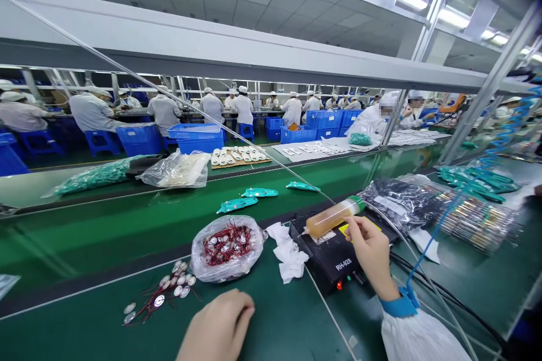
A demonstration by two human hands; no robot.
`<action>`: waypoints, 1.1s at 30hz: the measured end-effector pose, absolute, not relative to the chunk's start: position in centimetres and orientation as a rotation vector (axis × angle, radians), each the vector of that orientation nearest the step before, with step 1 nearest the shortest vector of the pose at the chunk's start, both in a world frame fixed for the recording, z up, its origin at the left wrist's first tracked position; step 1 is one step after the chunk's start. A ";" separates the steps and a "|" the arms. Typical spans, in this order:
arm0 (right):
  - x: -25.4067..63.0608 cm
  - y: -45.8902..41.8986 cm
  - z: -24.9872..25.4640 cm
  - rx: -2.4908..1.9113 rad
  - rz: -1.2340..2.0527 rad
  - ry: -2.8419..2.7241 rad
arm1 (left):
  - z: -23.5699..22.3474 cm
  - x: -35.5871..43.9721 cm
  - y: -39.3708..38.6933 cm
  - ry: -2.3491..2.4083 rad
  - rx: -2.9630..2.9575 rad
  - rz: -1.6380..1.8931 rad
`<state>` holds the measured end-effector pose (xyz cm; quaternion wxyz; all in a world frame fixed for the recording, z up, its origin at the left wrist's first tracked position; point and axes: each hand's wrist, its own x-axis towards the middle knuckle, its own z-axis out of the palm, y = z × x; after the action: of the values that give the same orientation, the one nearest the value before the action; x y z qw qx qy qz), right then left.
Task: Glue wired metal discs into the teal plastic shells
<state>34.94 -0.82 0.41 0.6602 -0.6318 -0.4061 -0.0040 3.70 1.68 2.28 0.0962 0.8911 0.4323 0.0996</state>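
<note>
My left hand (218, 324) is low in the view above the green bench, its fingers curled inward; anything inside them is hidden. My right hand (372, 251), with a blue wrist strap (399, 306), has thumb and forefinger pinched at the near side of an amber dispensing syringe (332, 219) with a green cap. The syringe lies across a black control box (324, 262) marked RH-928, whose red light is lit. Left of the box are crumpled white tissues (290, 256) and a plastic bag (249, 265) of round discs with red wires. Several loose wired discs (173, 285) lie farther left.
Several teal casings (259, 193) lie on the green conveyor (169, 217). Bags of parts (182, 169) and white pieces on a board (239, 155) stand beyond. Bagged parts (474, 220), black cables (449, 293) and a coiled blue hose (495, 144) are at right. Co-workers sit opposite.
</note>
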 end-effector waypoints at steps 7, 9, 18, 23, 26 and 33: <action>35.2 -1.3 0.0 -1.430 -0.115 -0.960 | 0.5 11.5 4.0 1.360 2.775 0.339; 35.0 -1.5 0.1 -1.430 -0.123 -0.989 | -0.2 12.1 4.3 1.348 2.786 0.357; 33.9 -2.4 1.1 -1.425 -0.148 -1.068 | 0.7 12.9 5.7 1.290 2.652 0.559; 33.8 -3.0 1.5 -1.425 -0.149 -1.075 | 2.6 13.8 7.1 1.273 2.442 0.692; 33.6 -3.1 1.7 -1.427 -0.133 -1.096 | 2.8 14.6 7.6 1.256 2.327 0.760; 33.0 -3.2 2.0 -1.409 -0.118 -1.154 | 2.2 16.0 8.3 1.167 2.070 0.867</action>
<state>32.95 -3.16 1.96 0.6117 -0.6107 -0.5003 -0.0509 15.96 8.31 2.20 0.3013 0.7803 0.4399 0.3269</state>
